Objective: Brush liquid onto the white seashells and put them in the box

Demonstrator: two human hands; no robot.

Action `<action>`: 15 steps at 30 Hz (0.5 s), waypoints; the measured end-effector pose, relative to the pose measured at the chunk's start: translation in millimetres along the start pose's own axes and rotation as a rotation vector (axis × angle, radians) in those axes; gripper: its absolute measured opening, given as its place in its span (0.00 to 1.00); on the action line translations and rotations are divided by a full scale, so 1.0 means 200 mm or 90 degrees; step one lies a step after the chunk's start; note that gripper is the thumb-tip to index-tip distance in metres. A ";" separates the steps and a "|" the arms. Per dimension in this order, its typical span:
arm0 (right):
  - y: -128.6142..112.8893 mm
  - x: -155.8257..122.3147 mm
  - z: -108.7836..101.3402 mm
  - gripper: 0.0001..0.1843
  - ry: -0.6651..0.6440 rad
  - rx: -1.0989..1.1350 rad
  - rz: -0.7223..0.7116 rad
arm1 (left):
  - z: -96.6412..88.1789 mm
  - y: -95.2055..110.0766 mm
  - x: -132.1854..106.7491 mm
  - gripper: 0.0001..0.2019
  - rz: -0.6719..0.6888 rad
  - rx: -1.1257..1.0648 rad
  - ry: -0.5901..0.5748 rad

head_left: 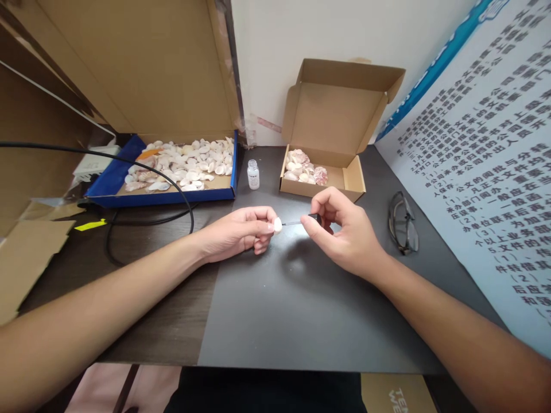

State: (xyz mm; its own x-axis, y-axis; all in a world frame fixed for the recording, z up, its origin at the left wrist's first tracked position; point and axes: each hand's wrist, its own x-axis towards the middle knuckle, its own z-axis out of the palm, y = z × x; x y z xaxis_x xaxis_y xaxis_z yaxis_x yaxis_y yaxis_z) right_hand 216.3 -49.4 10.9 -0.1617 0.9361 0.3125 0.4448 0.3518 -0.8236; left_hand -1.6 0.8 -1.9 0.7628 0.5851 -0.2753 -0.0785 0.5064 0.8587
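Note:
My left hand (241, 232) is closed in a pinch on a small white seashell (278, 225) just above the dark table (301, 310). My right hand (340, 229) is pinched on a thin brush with a black cap (310, 218), and the brush tip touches the shell. A small clear bottle (253, 175) stands open on the table behind my hands. To its left is a blue tray (112, 178) holding several pale shells (185, 163). To its right an open cardboard box (340, 115) holds several shells (303, 171) in its left part.
Black-framed glasses (402, 223) lie folded at the right. A poster with printed text (486, 172) leans along the right side. A black cable (142, 172) loops over the tray and table at left. Cardboard pieces (26, 258) sit at the far left.

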 end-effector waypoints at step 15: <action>-0.01 0.00 0.00 0.09 0.015 0.023 -0.013 | 0.00 0.00 0.00 0.07 -0.006 0.000 0.011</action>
State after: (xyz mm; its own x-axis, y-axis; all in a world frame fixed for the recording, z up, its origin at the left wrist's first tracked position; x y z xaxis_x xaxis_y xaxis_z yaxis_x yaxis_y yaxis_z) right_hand 215.9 -50.0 12.0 -0.1499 0.9285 0.3397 0.4094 0.3711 -0.8335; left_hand -1.2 -0.3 -2.0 0.7519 0.5916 -0.2911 -0.0715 0.5121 0.8559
